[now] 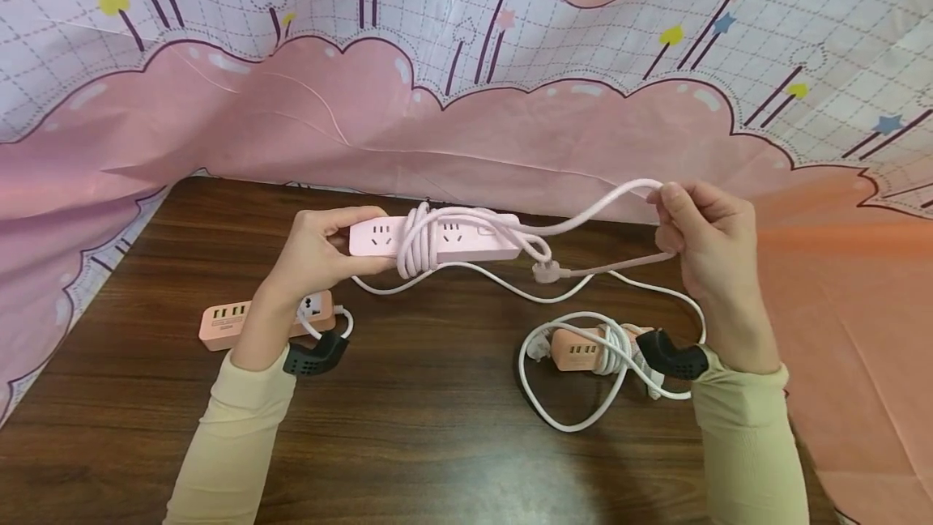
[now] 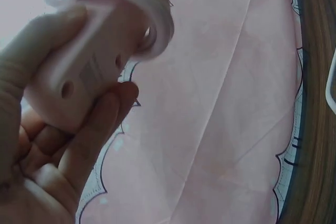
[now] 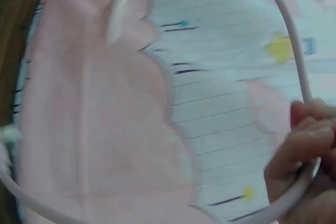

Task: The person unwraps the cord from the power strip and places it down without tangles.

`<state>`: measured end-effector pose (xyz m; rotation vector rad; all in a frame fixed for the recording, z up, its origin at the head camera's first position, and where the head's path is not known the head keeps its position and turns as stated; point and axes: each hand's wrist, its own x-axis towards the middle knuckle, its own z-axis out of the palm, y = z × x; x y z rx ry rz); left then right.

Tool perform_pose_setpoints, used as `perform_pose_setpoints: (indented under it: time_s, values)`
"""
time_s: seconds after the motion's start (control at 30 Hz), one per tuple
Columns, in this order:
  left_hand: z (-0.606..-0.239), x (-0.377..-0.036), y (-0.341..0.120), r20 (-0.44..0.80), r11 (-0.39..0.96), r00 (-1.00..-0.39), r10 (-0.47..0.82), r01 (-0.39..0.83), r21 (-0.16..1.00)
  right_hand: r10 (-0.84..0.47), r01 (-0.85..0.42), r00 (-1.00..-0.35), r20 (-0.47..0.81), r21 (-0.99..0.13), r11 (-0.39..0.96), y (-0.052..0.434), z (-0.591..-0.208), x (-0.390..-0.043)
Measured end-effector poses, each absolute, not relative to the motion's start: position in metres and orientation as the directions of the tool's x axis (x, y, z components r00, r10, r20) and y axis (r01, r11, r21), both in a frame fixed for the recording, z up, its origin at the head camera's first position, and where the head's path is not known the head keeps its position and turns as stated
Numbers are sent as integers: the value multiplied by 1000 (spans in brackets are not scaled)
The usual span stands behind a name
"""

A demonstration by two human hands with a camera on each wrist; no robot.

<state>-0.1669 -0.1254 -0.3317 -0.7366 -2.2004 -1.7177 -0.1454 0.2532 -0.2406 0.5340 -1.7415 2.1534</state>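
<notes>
My left hand (image 1: 313,253) grips one end of a pink power strip (image 1: 474,248), thumb on one side and fingers on the other. Several turns of its pale pink cord (image 1: 418,245) are wrapped round the strip's middle. Off to the right, my right hand (image 1: 710,245) pinches a loose stretch of that cord, which arcs over from the strip. The cord's plug (image 1: 547,271) hangs just below the strip's right end. In the left wrist view the strip's underside (image 2: 86,72) shows screw holes and a label. The right wrist view shows the cord curving through my curled fingers (image 3: 299,150).
On the brown wooden table (image 1: 408,428) an orange power strip (image 1: 222,326) lies at left, partly behind my forearm. A second orange strip (image 1: 576,349) lies at right, wound with white cord (image 1: 572,428). A patterned pink curtain (image 1: 510,128) hangs behind the table.
</notes>
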Motion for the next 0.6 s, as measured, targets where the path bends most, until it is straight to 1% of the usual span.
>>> perform_pose_setpoints:
  time_s: [0.07,0.1,0.2,0.23,0.27,0.33,0.43,0.47,0.6]
  values:
    - [-334,-170,-128,502,196,-846,182,531,824,-87,-457,-874,478,-870,-184,262,-233,-131]
    - [-334,-171,-130,510,200,-846,155,532,822,-137,-448,-874,466,-882,-146,266,-230,-124]
    - [-335,-174,-135,540,191,-837,90,547,815,-260,-406,-886,384,-913,38,279,-227,-104]
    - [-334,-175,-137,546,180,-835,74,550,816,-293,-396,-888,354,-913,98,283,-228,-99]
    - [-334,-175,-139,550,173,-833,61,551,816,-325,-401,-887,329,-897,186,286,-230,-95]
    - [-332,-175,-143,556,162,-830,48,556,815,-356,-409,-889,288,-849,334,293,-236,-89]
    - [-328,-174,-148,559,165,-827,48,559,813,-388,-417,-889,243,-778,469,304,-249,-82]
    - [-326,-173,-149,562,166,-825,50,562,810,-396,-412,-891,224,-766,493,307,-254,-80]
    - [-324,-173,-154,571,145,-819,53,572,807,-414,-345,-902,123,-782,520,319,-271,-72]
